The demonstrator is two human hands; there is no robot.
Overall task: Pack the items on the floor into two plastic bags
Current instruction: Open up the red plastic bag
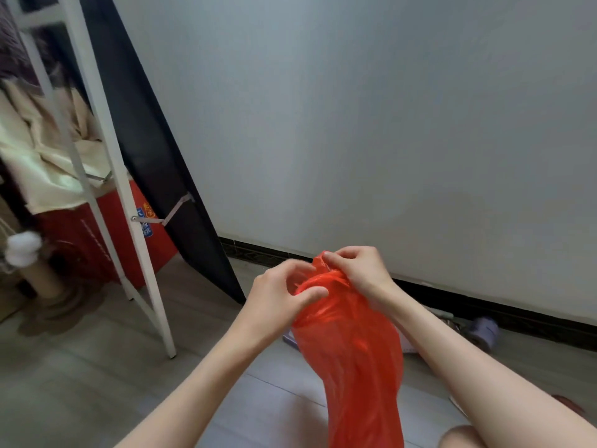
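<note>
Bag-opening is where I am: left hand [277,292] and right hand [358,270] both pinching the red plastic bag [355,350] at its bunched mouth, which I reckon needs spreading next.

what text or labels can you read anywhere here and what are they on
Red box behind the white frame: a blue label with white characters and an orange emblem above it, both too blurred to read.
Red plastic bag, pinched at its top by the left hand and right hand: no print visible.
Items on the floor near the wall: no text can be made out.
</note>
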